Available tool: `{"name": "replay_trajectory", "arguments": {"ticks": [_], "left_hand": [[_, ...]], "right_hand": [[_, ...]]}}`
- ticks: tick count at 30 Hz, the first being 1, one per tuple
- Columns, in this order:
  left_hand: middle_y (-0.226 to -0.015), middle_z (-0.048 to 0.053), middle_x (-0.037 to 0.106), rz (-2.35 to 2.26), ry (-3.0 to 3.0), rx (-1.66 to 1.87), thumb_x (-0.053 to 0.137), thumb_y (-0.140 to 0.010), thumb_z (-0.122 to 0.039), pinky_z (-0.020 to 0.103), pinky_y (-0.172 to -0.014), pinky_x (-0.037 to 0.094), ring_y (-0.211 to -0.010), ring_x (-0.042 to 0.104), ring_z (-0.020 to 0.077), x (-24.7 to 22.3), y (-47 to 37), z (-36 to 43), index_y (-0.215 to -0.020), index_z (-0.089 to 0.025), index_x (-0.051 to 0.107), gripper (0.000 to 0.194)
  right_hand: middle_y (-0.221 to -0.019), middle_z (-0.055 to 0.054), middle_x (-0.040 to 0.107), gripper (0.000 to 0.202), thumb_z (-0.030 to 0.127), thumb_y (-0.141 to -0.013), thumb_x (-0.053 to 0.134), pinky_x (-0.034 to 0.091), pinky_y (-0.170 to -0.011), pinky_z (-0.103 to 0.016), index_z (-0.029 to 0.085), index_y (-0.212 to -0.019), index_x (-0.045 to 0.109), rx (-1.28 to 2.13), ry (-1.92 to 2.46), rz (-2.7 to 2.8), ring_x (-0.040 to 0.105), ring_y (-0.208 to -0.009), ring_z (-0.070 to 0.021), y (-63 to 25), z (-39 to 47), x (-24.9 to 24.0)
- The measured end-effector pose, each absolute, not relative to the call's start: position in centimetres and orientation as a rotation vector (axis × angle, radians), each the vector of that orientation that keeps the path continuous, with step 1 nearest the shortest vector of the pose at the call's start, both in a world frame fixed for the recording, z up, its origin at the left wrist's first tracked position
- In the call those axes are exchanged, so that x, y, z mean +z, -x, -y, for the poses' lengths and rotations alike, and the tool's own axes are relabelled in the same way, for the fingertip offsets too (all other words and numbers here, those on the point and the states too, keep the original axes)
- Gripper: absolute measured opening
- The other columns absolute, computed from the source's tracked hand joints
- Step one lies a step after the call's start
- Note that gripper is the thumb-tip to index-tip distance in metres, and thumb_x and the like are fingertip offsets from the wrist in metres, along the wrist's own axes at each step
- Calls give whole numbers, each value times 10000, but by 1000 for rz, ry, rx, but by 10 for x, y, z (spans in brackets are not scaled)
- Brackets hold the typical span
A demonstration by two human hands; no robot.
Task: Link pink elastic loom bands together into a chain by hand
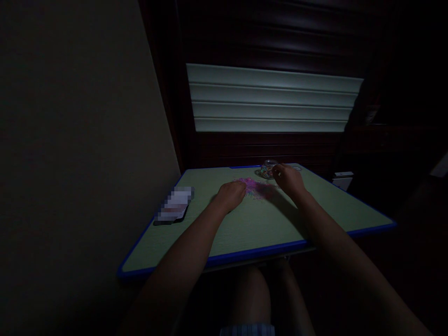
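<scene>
A heap of tiny pink, purple and multicoloured pieces (250, 185) lies spread on the table; they look like small rubber bands or beads, too fine to tell. My left hand (231, 195) rests at the heap's left edge, fingers curled together, tips hidden. A small clear glass jar (268, 169) with colourful bits inside stands just behind the heap. Raised beside the jar's right side is my right hand (290, 179), its thumb and fingers pinched together. Whatever the pinch holds, if anything, is too small to make out.
The pale green table (252, 228) has a blue rim. A flat, pixelated phone-like object (174, 206) lies at its left. Something round and clear (297, 168), perhaps a lid, sits at the back right. A wall stands left, a shuttered panel (273, 100) behind.
</scene>
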State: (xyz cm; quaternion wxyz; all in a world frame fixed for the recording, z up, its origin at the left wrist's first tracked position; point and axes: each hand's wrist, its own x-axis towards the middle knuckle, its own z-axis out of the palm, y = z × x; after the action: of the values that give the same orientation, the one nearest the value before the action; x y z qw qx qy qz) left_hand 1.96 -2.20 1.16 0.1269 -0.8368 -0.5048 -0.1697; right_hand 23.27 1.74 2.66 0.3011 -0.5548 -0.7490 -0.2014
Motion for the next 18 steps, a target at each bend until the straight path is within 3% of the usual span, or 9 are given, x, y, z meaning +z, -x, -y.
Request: {"name": "replay_trajectory", "arguments": {"ticks": [11,18], "left_hand": [[-892,88,609,1484,2421,-454,335,-835,-275,282,-746,409,-830,563,184,13,-20,24,-868,-164,589,279],[-867,105,607,1437,2430,-460,329,-832,-274,301,-708,412,-794,570,200,10,-18,19,-845,-154,594,292]], "right_hand": [[-882,-112,614,289,233,-841,347,287,-609,-268,150,-946,603,-660,1638,1797,538,-763,-182,-247,-19,32],[-842,-124,618,272,222,-829,361,277,-608,-290,134,-860,617,-710,1765,1718,547,-747,-199,-252,-17,31]]}}
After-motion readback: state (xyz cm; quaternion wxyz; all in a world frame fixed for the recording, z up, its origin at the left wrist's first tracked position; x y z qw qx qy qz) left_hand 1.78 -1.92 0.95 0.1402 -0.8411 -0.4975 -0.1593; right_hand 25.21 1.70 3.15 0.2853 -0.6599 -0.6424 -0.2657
